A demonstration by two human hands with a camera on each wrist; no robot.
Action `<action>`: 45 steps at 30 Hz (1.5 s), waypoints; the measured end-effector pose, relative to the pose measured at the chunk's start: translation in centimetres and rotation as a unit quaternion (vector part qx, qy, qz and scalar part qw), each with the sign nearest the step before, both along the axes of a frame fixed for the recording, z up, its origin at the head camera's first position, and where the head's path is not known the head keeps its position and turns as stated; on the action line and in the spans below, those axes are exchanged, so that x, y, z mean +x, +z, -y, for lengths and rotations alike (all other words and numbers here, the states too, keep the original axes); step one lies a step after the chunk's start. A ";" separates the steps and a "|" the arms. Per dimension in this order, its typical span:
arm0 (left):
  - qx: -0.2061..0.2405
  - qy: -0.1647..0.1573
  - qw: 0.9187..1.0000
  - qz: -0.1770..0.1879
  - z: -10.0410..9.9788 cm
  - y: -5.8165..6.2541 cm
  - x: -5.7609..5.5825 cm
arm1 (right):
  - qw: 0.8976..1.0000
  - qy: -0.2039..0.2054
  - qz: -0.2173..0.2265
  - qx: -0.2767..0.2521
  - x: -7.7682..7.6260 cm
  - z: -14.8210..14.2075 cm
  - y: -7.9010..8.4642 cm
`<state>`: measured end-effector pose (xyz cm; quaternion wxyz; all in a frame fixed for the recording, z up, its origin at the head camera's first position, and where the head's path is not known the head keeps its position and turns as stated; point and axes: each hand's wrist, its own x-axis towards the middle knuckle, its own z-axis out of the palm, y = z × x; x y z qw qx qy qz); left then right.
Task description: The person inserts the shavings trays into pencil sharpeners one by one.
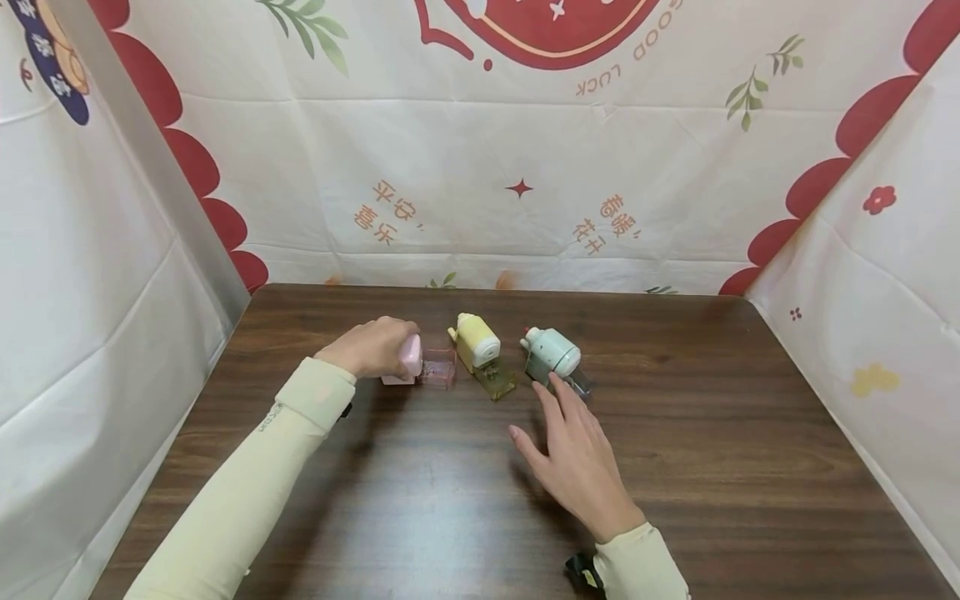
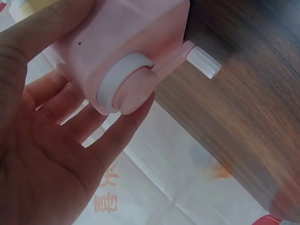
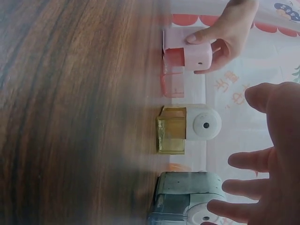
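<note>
My left hand (image 1: 370, 348) grips a pink pencil sharpener (image 1: 410, 356) from above. Its clear pink shavings drawer (image 1: 438, 371) sticks out to the right. In the left wrist view, the thumb and fingers wrap the pink body, and a white-tipped crank (image 2: 204, 62) shows. A yellow pencil sharpener (image 1: 477, 339) stands beside it, its amber drawer (image 1: 495, 382) pulled out. Farther right is a mint-green pencil sharpener (image 1: 555, 351) with a dark clear drawer (image 1: 580, 382). Close in front of it is my right hand (image 1: 576, 458), fingers spread and holding nothing.
The sharpeners stand in a row toward the far half of a dark wood-grain table (image 1: 712, 433). A white printed cloth (image 1: 480, 183) hangs behind the table's far edge and along both sides.
</note>
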<state>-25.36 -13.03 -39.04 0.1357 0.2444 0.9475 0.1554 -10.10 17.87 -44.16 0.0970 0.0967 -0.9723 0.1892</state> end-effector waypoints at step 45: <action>0.015 -0.046 0.997 -0.065 -1.9 0.5 12.7 | 0.997 0.046 -0.050 0.025 -0.9 0.3 0.9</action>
